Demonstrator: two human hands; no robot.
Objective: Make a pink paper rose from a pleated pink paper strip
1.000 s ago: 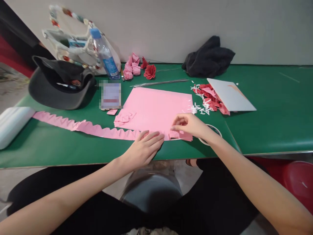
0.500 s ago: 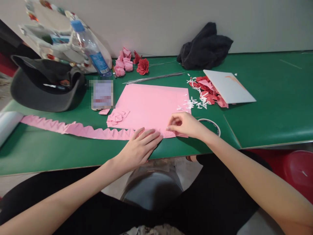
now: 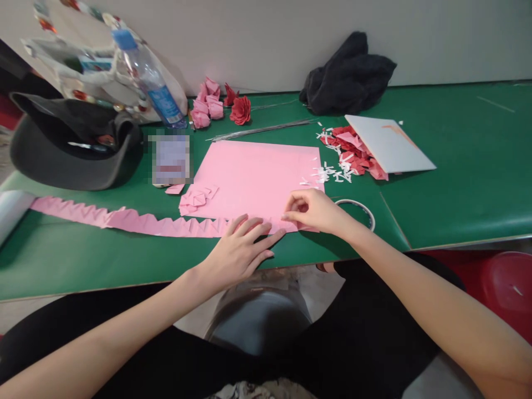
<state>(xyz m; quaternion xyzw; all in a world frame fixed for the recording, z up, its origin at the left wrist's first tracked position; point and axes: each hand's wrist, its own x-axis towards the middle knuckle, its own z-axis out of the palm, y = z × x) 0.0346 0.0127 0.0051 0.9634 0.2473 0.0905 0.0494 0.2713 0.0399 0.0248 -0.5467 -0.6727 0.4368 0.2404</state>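
A long pink paper strip (image 3: 141,223) with a zigzag folded edge runs along the front of the green bench top. My left hand (image 3: 239,249) lies flat over its right part, fingers spread and pressing it down. Thumb and forefinger of my right hand (image 3: 313,212) are pinched together at the strip's right end; the exact spot they grip is partly hidden. Behind both hands lies a flat pink paper sheet (image 3: 257,172). Small folded pink paper pieces (image 3: 198,198) rest in a pile on its left corner.
A white tape ring (image 3: 361,208) lies right of my right hand. Farther back are white paper scraps (image 3: 332,173), a white card (image 3: 390,145) over red and pink pieces, wires (image 3: 261,130), paper flowers (image 3: 240,110), a bottle (image 3: 160,97), a cap (image 3: 75,158) and dark cloth (image 3: 349,80).
My left hand's fingers have spread wider, with the forefinger reaching right along the strip toward my right fingertips. My right hand keeps nearly the same pinch. The view has shifted slightly.
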